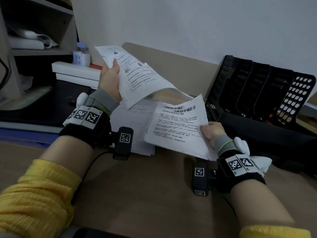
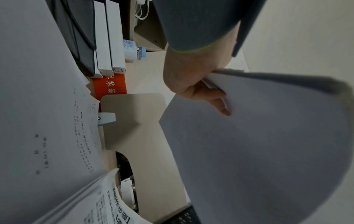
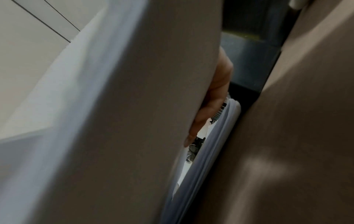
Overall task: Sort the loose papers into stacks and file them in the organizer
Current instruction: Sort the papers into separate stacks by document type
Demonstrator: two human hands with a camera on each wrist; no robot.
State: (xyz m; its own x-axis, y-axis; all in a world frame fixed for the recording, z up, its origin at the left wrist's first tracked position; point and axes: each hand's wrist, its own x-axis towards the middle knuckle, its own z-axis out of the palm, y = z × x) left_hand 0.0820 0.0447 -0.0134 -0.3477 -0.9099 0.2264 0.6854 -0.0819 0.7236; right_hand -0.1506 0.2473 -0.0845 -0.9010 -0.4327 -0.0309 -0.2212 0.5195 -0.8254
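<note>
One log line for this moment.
left hand: holds sheets | right hand: holds printed stack | organizer: nothing filed

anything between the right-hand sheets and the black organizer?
Nothing in the head view: the sheets in the right hand are held near the organizer, with only bare desk showing in the gap.

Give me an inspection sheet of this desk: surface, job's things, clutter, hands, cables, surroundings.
Surface: brown desk, bare in front.
Job's things: paper pile lying flat; black organizer at right, slots look empty.
Clutter: white boxes, bottle, orange box.
Hands: left hand holds raised sheets; right hand holds a printed bundle.
Cables: black cable from the left wrist camera.
Surroundings: white wall, shelf unit at left.
</note>
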